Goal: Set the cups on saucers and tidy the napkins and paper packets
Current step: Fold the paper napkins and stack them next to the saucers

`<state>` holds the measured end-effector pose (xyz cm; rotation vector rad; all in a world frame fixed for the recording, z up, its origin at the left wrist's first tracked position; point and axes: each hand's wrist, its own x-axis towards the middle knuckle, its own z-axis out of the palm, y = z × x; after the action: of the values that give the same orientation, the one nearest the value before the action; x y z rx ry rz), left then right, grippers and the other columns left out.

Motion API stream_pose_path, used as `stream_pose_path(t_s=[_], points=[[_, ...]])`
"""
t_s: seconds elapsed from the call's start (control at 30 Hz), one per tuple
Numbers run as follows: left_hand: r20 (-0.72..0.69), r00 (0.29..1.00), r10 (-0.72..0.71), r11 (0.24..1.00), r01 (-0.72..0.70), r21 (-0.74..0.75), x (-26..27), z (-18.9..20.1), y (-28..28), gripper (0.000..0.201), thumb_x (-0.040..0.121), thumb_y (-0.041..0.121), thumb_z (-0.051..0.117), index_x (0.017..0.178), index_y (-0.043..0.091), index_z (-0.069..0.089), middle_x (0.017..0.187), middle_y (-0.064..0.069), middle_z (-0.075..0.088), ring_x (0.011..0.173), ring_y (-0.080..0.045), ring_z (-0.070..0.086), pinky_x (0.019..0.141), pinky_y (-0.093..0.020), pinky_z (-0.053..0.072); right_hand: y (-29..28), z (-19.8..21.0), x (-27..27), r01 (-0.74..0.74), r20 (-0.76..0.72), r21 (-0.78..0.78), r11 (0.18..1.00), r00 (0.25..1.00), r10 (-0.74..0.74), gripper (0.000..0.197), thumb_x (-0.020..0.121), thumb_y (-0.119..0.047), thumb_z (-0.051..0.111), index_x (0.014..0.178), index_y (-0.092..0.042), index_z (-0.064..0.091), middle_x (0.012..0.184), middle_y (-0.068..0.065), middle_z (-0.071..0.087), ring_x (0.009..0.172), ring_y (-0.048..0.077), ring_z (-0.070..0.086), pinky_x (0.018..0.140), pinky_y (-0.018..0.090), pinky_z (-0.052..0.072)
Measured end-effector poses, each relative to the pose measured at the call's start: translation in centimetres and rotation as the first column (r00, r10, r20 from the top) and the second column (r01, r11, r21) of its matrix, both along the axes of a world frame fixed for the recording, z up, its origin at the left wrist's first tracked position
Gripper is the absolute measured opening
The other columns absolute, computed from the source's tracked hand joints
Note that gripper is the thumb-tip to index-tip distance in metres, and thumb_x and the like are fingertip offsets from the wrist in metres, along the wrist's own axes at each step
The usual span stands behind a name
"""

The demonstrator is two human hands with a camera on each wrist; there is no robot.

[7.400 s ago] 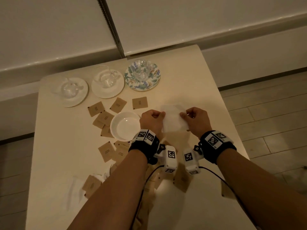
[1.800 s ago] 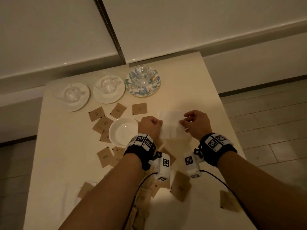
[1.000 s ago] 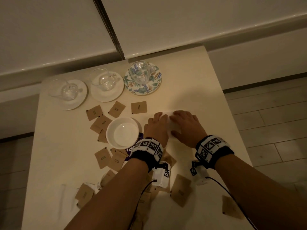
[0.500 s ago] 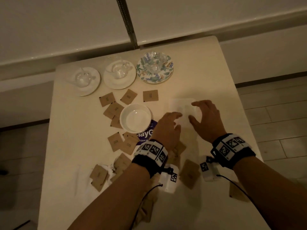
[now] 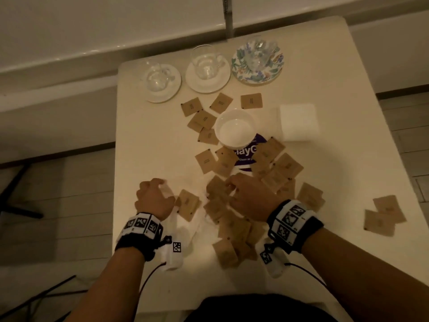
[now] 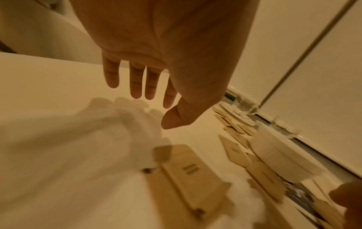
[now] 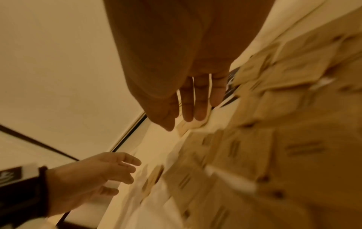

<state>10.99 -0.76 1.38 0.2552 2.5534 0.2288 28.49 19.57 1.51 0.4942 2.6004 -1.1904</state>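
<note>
Three glass cups stand on saucers at the table's back: a white saucer (image 5: 161, 94), a second white saucer (image 5: 209, 86) and a floral saucer (image 5: 257, 75). A folded white napkin (image 5: 298, 122) lies flat at the right. A crumpled white napkin (image 5: 188, 225) (image 6: 78, 147) lies near the front left, and my left hand (image 5: 160, 183) (image 6: 152, 108) hovers over it with straight fingers, holding nothing. Brown paper packets (image 5: 234, 219) (image 7: 254, 155) are heaped in the middle. My right hand (image 5: 229, 183) (image 7: 188, 119) reaches onto this heap, its fingertips straight and touching the packets.
A white bowl (image 5: 235, 130) (image 6: 278, 158) sits mid-table on a purple printed sheet (image 5: 249, 151). More packets (image 5: 204, 118) lie behind it, and two packets (image 5: 383, 216) rest near the right edge. The table's left edge runs just beside my left hand.
Both hands have let go of the folded napkin, which now lies flat at the right. They have drawn back towards me, the left to the crumpled napkin, the right to the packet heap.
</note>
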Motion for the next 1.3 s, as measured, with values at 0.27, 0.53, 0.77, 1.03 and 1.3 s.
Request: stream_pose_path(t_s=[0.27,0.53,0.77,1.03,1.3], points=[[0.15,0.985,-0.081,0.993,0.066,0.099,1.6,-1.7,-3.8,0.1,0.061,0.039,0.09,0.14,0.015,0.035,0.13,-0.011,0.038,0.121,-0.033,0.044,0.104,-0.041,0.04,-7.8,-2.8,-5.2,-0.13,0.118,0.369,0.92,0.989,0.092,0.054,0.086,-0.05,0.06,0.127,-0.016,0.052,0.124,0.006,0.049,0.118,0.028,0.044,0.098,0.041,0.037],[0.161,0.965,-0.208,0.922,0.138,0.362,2.5,-1.6,-2.5,0.084,0.068,0.034,0.085,0.139,0.024,0.041,0.123,-0.007,0.049,0.113,-0.027,0.053,0.096,-0.038,0.045,-7.1,-2.6,-4.2,0.102,0.061,0.21,0.972,0.991,-0.117,0.014,0.089,-0.039,0.057,0.095,-0.027,0.06,0.1,-0.005,0.049,0.097,0.019,0.047,0.081,0.032,0.038],[0.025,0.947,-0.321,0.839,0.272,0.471,2.1,0.2,-0.2,0.047,0.088,0.022,0.062,0.133,0.027,0.051,0.13,-0.005,0.047,0.12,-0.026,0.048,0.104,-0.05,0.039,-5.0,0.5,-1.6,0.453,-0.036,-0.178,0.874,0.884,-0.466,0.013,0.083,-0.024,0.072,0.084,-0.02,0.059,0.092,-0.003,0.058,0.082,0.012,0.055,0.065,0.017,0.039],[0.255,0.891,-0.375,0.669,0.07,0.74,4.4,3.3,7.3,0.041,0.089,0.034,0.068,0.126,0.025,0.051,0.119,0.011,0.057,0.108,-0.006,0.056,0.087,-0.025,0.05,-0.5,3.1,1.6,0.557,-0.069,-0.444,0.702,0.76,-0.647,0.007,0.085,-0.009,0.068,0.081,-0.01,0.062,0.084,0.014,0.068,0.075,0.026,0.064,0.072,0.038,0.055],[0.115,0.919,-0.376,0.645,0.171,0.745,5.6,3.8,11.4,0.013,0.096,0.019,0.059,0.097,0.022,0.072,0.092,0.012,0.068,0.084,0.005,0.058,0.073,-0.013,0.043,3.2,3.7,4.5,0.559,-0.08,-0.451,0.696,0.752,-0.655,0.012,0.085,-0.019,0.074,0.09,-0.009,0.07,0.089,0.014,0.071,0.075,0.02,0.067,0.072,0.036,0.057]])
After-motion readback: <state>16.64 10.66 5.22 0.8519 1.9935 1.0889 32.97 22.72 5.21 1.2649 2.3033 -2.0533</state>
